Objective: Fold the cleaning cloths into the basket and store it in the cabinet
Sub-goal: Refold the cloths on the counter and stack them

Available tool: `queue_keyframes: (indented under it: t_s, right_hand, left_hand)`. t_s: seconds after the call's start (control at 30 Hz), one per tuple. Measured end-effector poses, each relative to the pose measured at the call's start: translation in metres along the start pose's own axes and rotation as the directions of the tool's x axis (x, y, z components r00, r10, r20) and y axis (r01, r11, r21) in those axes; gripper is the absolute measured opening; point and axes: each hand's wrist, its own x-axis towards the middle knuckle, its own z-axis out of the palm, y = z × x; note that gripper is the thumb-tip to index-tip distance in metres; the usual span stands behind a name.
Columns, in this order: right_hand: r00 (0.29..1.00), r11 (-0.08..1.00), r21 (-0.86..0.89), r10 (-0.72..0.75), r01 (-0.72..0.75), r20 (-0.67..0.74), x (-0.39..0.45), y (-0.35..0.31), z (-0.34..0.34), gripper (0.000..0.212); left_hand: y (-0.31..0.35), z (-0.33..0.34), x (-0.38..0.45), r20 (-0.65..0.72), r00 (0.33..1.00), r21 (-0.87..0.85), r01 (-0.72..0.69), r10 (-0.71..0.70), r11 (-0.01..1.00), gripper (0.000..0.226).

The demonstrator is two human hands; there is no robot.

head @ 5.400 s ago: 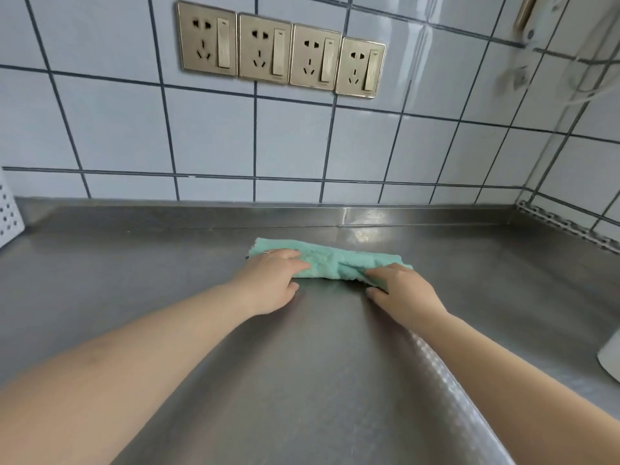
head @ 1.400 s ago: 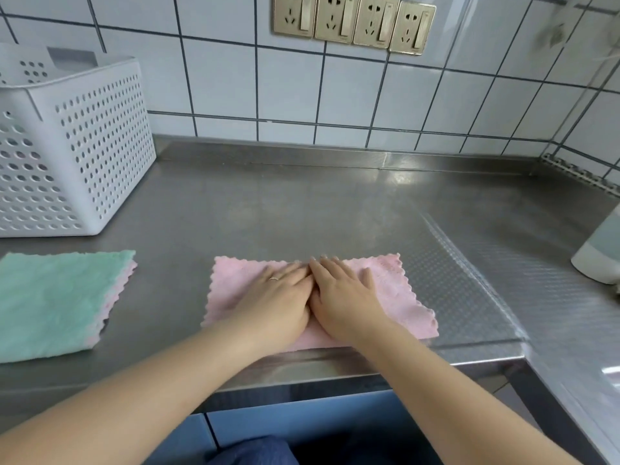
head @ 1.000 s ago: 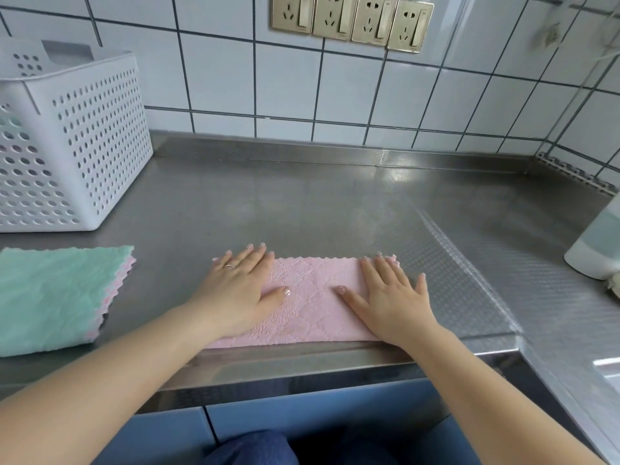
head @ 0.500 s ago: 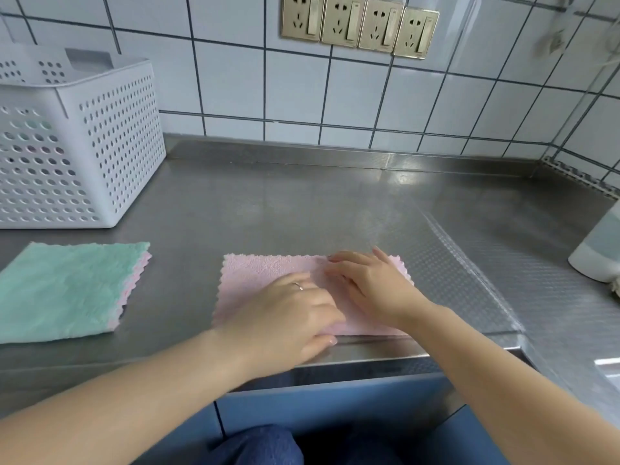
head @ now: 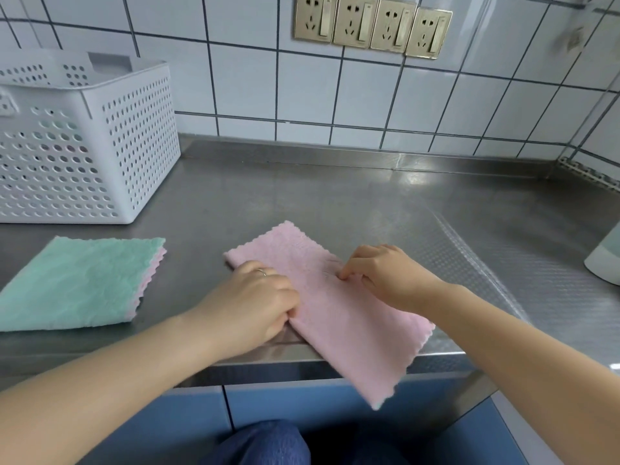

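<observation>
A pink cleaning cloth (head: 339, 317), folded into a long strip, lies slantwise on the steel counter (head: 335, 203), its near end hanging over the front edge. My left hand (head: 251, 303) grips the strip's left edge with curled fingers. My right hand (head: 385, 273) pinches the cloth near its middle. A green cloth with a pink underside (head: 77, 283) lies flat at the left. The white perforated basket (head: 80, 142) stands at the back left, with green and pink showing through its holes.
A tiled wall with several brass sockets (head: 372, 28) rises behind the counter. A pale container (head: 604, 260) stands at the right edge. Blue cabinet fronts (head: 302, 404) run below the counter, and my blue-clad knee (head: 265, 444) shows at the bottom.
The pink strip has turned from lying sideways to slanting, its near end now over the counter edge. Both hands went from lying on it to gripping and pinching it.
</observation>
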Motion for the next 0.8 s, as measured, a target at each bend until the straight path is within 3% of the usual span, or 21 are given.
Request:
queue_keyframes:
  t_s: [0.23,0.37,0.43,0.5,0.6,0.67,0.8]
  right_hand:
    - [0.998,0.991,0.119,-0.054,0.058,-0.040,-0.023,-0.014,0.002,0.026]
    - [0.979,0.988,-0.044,-0.154,0.150,-0.135,-0.030,-0.017,0.007,0.028]
    - [0.980,0.983,-0.098,-0.164,0.153,-0.113,-0.038,-0.015,0.006,0.037]
    - [0.983,0.983,-0.044,-0.181,0.180,-0.041,-0.054,-0.011,0.005,0.055]
    - [0.968,0.979,-0.009,-0.201,0.204,0.149,-0.079,-0.012,0.010,0.081]
    - [0.968,0.963,-0.124,-0.225,0.238,0.113,-0.086,-0.015,0.022,0.086]
    - [0.969,0.965,-0.124,-0.238,0.230,-0.058,-0.081,-0.027,0.037,0.079]
  left_hand:
    - [-0.035,-0.007,0.000,0.015,0.998,0.133,0.053,-0.055,0.990,0.025]
    - [-0.044,-0.008,-0.001,0.070,0.997,0.079,0.015,-0.020,0.997,0.025]
    - [-0.046,-0.012,-0.010,0.095,0.995,-0.036,-0.016,0.019,0.999,0.031]
    - [-0.045,-0.016,-0.024,0.119,0.993,-0.191,0.003,0.020,0.982,0.047]
    - [-0.034,-0.019,-0.045,0.304,0.952,-0.312,0.062,0.038,0.948,0.068]
    - [-0.026,-0.017,-0.049,0.395,0.917,-0.238,0.045,0.054,0.970,0.072]
    - [-0.019,-0.012,-0.041,0.336,0.941,-0.142,0.005,0.044,0.990,0.072]
